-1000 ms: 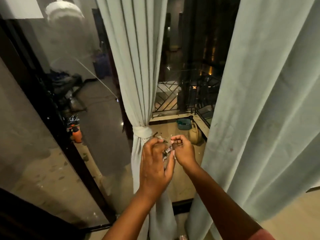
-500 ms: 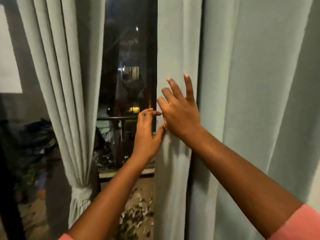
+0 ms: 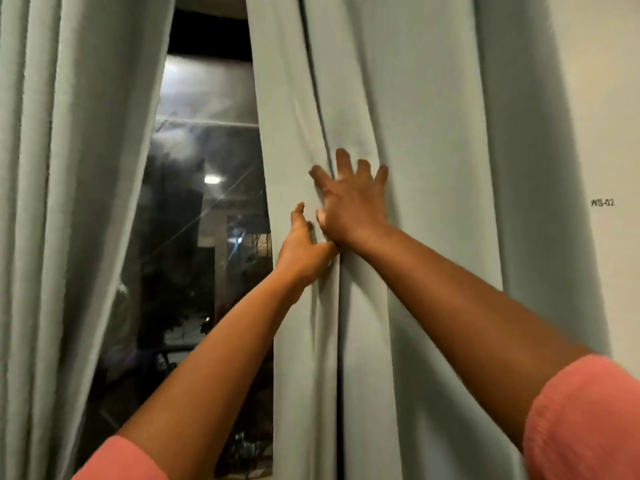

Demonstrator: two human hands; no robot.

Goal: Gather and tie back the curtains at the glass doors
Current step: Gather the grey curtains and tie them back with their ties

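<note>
Right hand (image 3: 353,206) first: fingers spread wide and nearly straight, flat against the right curtain (image 3: 433,168), fingertips pressing into a deep fold just beside its inner edge. No grip there, only a push. The left hand (image 3: 304,242) sits just below and to the left, touching the right wrist, thumb up and fingers curling in at that inner edge; whether they have pinched cloth or only rest on it, I cannot tell from here. Both forearms reach up and forward, pink sleeves (image 3: 585,420) at the bottom corners.

This looks like the gathering step on the right-hand panel, with the tying to come. To do it well, I'd say the left hand should catch the free edge firmly while the right sweeps the folds toward the wall side, bunching them evenly rather than dragging one pleat. The cloth looks heavy and soft; it will likely slip if only pushed.

Around them: the left curtain (image 3: 69,202) hangs along the left edge, pleated. Between the two panels the glass door (image 3: 204,237) shows dark, with reflected lights. A pale wall (image 3: 602,98) with a small label stands at the right edge. No tie-back in sight for this panel; that may hold things up.
</note>
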